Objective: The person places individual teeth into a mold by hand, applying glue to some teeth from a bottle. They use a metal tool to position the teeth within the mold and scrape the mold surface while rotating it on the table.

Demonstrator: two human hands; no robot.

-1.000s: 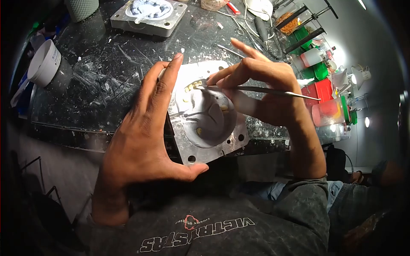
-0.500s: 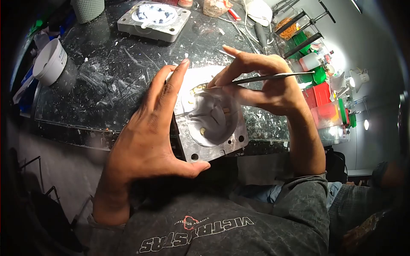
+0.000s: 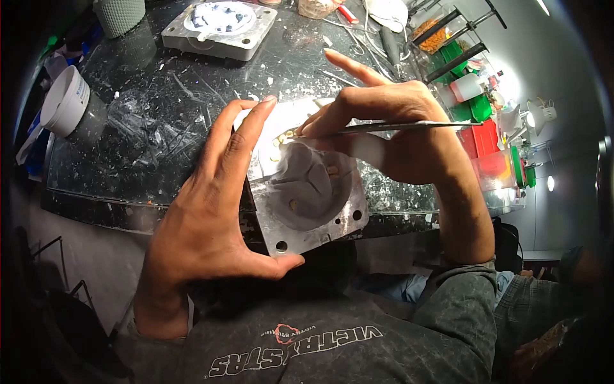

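Note:
My left hand (image 3: pixel 208 224) is wrapped around the left side of a metal denture flask half (image 3: pixel 320 242), fingers along its far left edge and thumb at the near corner. Set in the flask is a grey, smooth mould (image 3: pixel 304 195). Small yellowish teeth (image 3: pixel 275 153) line its brightly lit far left side. Between the fingers of my right hand (image 3: pixel 412 144) is a slim metal hand instrument (image 3: pixel 396 127), held nearly level above the flask. Its working end is at the teeth, partly hidden by my fingertips. The little finger of that hand is raised.
Another flask half (image 3: pixel 208 48) with white and blue material stands at the back. A white tub (image 3: pixel 66 105) and a grey textured cup (image 3: pixel 121 17) are on the left. At right are a dark handpiece (image 3: pixel 389 45), black-handled clamps (image 3: pixel 451 31) and a green-lidded container (image 3: pixel 495 169).
The view has shifted a little. My right hand and the instrument have moved left along the teeth, and its little finger is lifted higher. My left hand keeps its hold on the flask.

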